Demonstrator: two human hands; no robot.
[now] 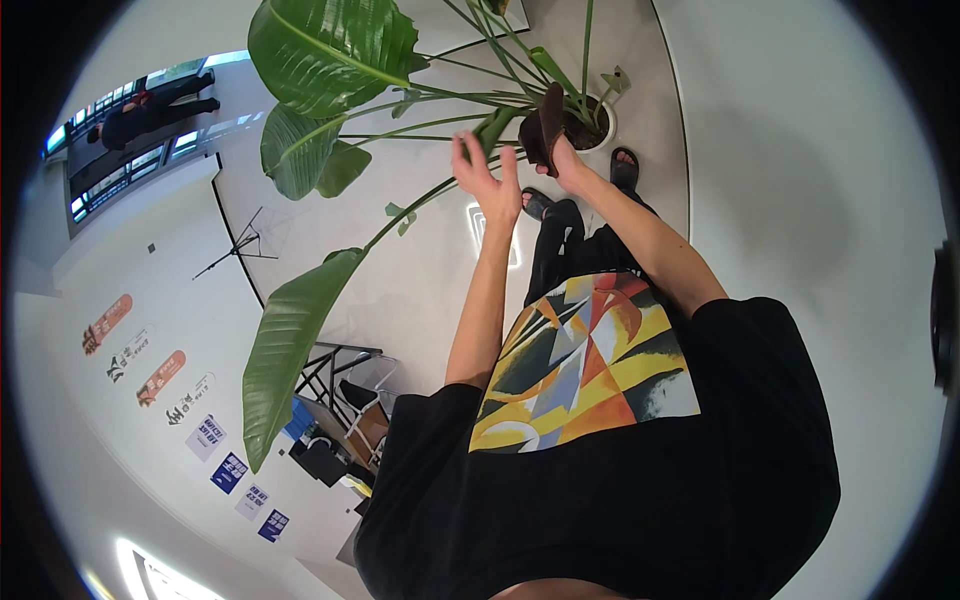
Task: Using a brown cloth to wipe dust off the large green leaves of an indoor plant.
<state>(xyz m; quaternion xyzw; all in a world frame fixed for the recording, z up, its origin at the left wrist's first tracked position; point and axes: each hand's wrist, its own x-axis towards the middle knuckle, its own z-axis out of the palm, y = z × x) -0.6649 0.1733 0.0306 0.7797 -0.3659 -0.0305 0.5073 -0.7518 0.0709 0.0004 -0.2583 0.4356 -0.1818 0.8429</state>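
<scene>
A large potted plant with broad green leaves stands before me, its stems rising from soil in a white pot. My right hand grips a dark brown cloth beside the pot; the cloth hides part of the fingers. To its left, my left hand has its fingers and thumb apart at a narrow, folded green leaf. The fingertips overlap this leaf in view; whether they touch it cannot be told. Long stems pass close to both hands.
A pale wall runs along the right. At the left are a thin black stand, a folding table frame, a chair and wall signs with writing. Another person in dark clothes is by the far windows. My feet in black sandals are near the pot.
</scene>
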